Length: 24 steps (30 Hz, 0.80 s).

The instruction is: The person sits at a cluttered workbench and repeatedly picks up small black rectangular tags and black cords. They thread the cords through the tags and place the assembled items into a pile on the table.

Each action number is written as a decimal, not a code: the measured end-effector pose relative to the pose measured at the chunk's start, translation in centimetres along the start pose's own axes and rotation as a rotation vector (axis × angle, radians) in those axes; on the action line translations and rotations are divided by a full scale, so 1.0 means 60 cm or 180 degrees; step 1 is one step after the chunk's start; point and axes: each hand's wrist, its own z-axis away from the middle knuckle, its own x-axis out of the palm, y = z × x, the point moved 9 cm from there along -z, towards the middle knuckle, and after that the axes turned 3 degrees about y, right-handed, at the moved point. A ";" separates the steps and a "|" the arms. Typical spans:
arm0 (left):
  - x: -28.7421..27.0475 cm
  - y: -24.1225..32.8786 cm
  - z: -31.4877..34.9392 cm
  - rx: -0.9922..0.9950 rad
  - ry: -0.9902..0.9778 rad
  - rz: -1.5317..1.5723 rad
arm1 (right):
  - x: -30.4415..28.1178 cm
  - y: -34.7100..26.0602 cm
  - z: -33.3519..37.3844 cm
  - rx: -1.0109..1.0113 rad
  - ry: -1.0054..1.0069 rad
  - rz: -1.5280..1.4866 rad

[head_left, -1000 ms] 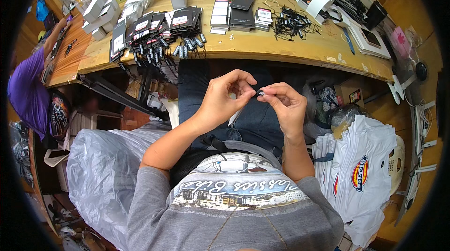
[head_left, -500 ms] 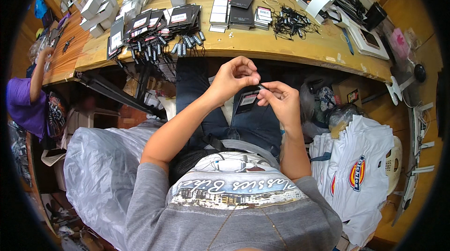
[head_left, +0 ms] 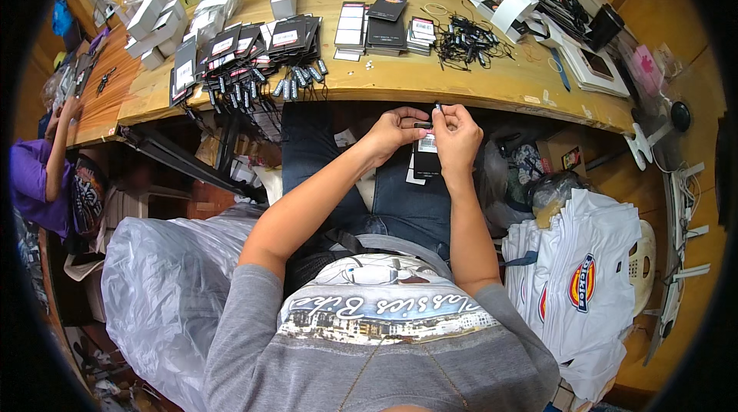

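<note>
Over my lap, just below the front edge of the table, my two hands work close together on a set of hang tags. The tags are black, with a white barcode label near the top and a pale card behind. My left hand pinches the upper end of the tags, where a bit of dark cord shows. Beside it, my right hand is closed on a small black string fastener, whose tip sticks up past the thumb. The fingers hide where the cord meets the tags.
On the wooden table lie strung tags, a stack of black tags, white label cards and loose black strings. White shirts are piled at right, a plastic bag at left. Another person in a purple sleeve sits far left.
My right hand has moved up beside the left and turned upright. The tags now hang straight down with their label toward me. At far left the other person's arm has shifted.
</note>
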 end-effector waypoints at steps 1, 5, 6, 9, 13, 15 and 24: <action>-0.001 0.000 -0.001 -0.0003 0.0021 -0.0039 | 0.000 -0.007 0.000 -0.0019 0.0013 0.0056; 0.000 0.003 0.002 -0.0089 0.0061 -0.0236 | 0.001 -0.018 0.003 -0.0251 0.0227 0.0236; 0.000 0.003 0.003 -0.0129 0.0060 -0.0297 | 0.002 -0.020 0.002 -0.0223 0.0227 0.0279; -0.009 -0.010 0.000 -0.0077 0.0041 -0.0462 | 0.006 -0.028 -0.001 -0.0198 0.0208 0.0399; -0.016 -0.010 0.003 -0.0087 0.0222 -0.0527 | 0.007 -0.027 -0.005 -0.0217 0.0172 0.0501; -0.009 -0.010 0.013 -0.0032 0.0123 -0.0610 | 0.007 -0.024 -0.009 -0.0230 0.0061 0.0458; 0.015 0.335 0.185 0.1871 0.0224 -0.4046 | 0.018 -0.158 0.020 0.0396 -0.1802 -0.1585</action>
